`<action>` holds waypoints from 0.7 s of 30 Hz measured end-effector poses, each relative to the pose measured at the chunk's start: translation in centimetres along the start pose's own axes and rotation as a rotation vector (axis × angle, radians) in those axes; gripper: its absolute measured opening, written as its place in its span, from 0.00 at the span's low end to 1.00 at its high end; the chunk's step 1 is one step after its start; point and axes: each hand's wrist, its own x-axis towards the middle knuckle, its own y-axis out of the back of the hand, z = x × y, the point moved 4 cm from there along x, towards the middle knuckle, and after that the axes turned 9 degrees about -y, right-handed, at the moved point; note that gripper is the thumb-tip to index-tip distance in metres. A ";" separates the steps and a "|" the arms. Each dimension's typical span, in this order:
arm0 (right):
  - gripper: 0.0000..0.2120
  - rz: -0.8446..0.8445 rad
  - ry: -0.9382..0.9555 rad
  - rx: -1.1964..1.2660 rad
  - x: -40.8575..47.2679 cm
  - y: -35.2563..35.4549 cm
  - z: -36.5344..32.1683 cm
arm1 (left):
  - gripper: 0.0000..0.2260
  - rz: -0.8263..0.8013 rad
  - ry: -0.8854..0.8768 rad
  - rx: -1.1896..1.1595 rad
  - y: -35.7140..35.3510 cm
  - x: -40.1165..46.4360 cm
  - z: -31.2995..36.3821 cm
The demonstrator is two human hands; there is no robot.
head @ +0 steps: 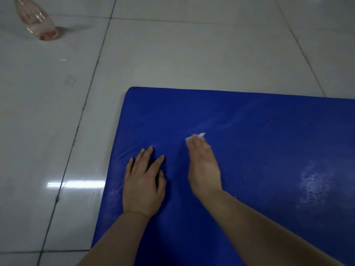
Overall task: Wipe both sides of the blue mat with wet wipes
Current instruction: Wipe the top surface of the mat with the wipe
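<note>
Mat point(249, 150): I see it flat on the tiles, its far-left corner in view.
Left hand point(143, 186): spread flat, pressing the mat.
Right hand point(203, 166): fingers pressing a wipe point(196, 136) onto the mat; I cannot tell whether they curl round it.
Risk: a wet mat on glossy floor point(172, 54) may slide if I ease off.
Risk: droplets at right may go unwiped.

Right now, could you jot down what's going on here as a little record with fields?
Surface: blue mat lying flat on a tiled floor
Left hand: fingers spread, pressing flat on the mat near its left edge
Right hand: holds a white wet wipe against the mat
Mat state: wet sheen and droplets at right
Also there: clear bottle on the floor, far left
</note>
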 end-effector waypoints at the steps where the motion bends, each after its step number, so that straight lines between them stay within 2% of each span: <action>1: 0.33 -0.026 0.108 -0.047 -0.7 -0.8 -1.5 | 0.20 0.006 -0.001 -0.005 0.0 0.0 -0.1; 2: 0.33 -0.029 0.183 -0.020 -1.4 -1.1 -2.5 | 0.20 0.012 -0.002 -0.008 0.0 -0.1 -0.1; 5: 0.29 -0.064 0.222 0.147 -2.0 -0.2 -0.9 | 0.20 0.034 -0.005 -0.014 0.1 -0.1 -0.1; 7: 0.22 0.008 0.146 0.086 -2.4 1.3 2.9 | 0.20 0.048 -0.007 -0.019 0.0 -0.1 0.0; 9: 0.19 0.090 0.036 -0.002 -2.4 3.4 6.5 | 0.20 0.056 -0.012 -0.016 0.0 0.0 0.0; 11: 0.17 0.041 -0.136 0.054 -2.2 3.3 8.2 | 0.20 0.053 -0.011 -0.011 0.0 0.0 0.0; 13: 0.21 0.017 -0.174 -0.026 -2.0 3.3 5.4 | 0.20 0.050 -0.009 -0.013 0.0 0.0 0.0; 14: 0.22 0.041 -0.154 0.043 -2.2 3.1 3.2 | 0.20 0.048 -0.012 -0.012 0.0 0.0 0.0; 17: 0.26 -0.010 0.036 0.011 -4.3 0.5 -2.0 | 0.20 0.037 -0.018 -0.005 0.0 -0.1 -0.1; 19: 0.33 -0.067 0.130 0.087 -4.9 0.2 -1.5 | 0.21 0.035 -0.018 -0.005 0.0 -0.1 -0.1; 21: 0.35 -0.022 0.154 -0.020 -4.2 1.2 1.6 | 0.20 0.040 -0.017 -0.014 0.1 -0.1 0.0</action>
